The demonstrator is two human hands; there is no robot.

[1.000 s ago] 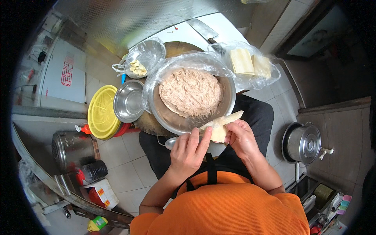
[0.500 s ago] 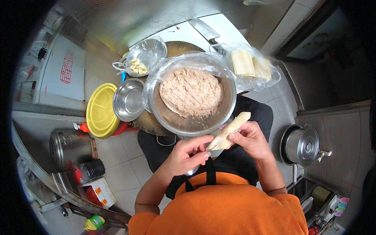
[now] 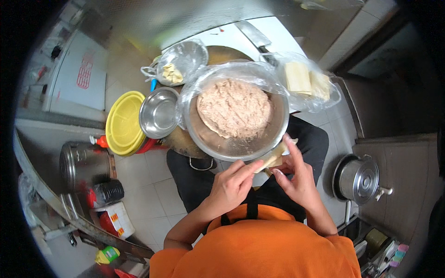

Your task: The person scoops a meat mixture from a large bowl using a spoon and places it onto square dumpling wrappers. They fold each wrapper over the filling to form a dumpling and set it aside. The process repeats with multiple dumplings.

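Between my hands, just below the big metal bowl (image 3: 214, 147), is a pale, thin dough wrapper (image 3: 271, 160), folded into a long strip. My left hand (image 3: 232, 185) grips its left end, fingertips pressed together. On the other end is my right hand (image 3: 295, 173), its index finger stretched along the upper edge and its thumb below. Any filling inside the wrapper is hidden by the folds and fingers. Pinkish minced filling (image 3: 235, 109) is heaped in the bowl, which has clear plastic over its far rim.
A plastic bag holds stacked square wrappers (image 3: 297, 78) at the far right, near a cleaver (image 3: 252, 33). Left of the filling stand an empty steel bowl (image 3: 158, 111), a plastic-lined bowl (image 3: 187, 53) with folded pale pieces, and a yellow basket (image 3: 123, 123). A lidded pot (image 3: 361, 178) stands right.
The wrapper has gone from tilted and upright to lower and flatter beside the bowl's near rim. My left hand has moved to the right, and my right hand's fingers have stretched along the wrapper.
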